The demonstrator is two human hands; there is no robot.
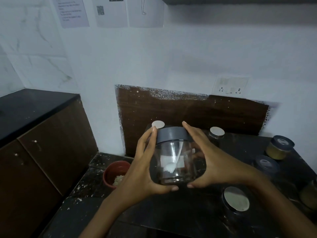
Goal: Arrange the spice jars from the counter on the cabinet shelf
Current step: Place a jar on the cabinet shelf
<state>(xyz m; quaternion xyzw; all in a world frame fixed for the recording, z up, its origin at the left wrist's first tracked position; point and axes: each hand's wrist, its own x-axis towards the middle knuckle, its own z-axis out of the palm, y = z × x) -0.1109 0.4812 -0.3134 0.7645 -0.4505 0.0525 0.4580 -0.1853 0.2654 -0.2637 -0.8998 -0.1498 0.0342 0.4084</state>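
- I hold the clear jar [173, 157], grey-lidded with a white spoon inside, above the counter [171, 213].
- My left hand [140, 170] and right hand [211, 162] clasp its sides, thumbs under its base.
- Its white label is unreadable.
- A silver-lidded jar [235, 199] stands near right.
- The text on the wall papers [72, 12], far left, is too blurred to read.

- One view only, worn on the person's head; wide-angle, with lines bending at the edges.
- It faces forward and down over the bench [171, 213] toward the far wall [188, 57].
- The jar [173, 160] sits near the lens, mid-frame; a cupboard [42, 160] is at left.
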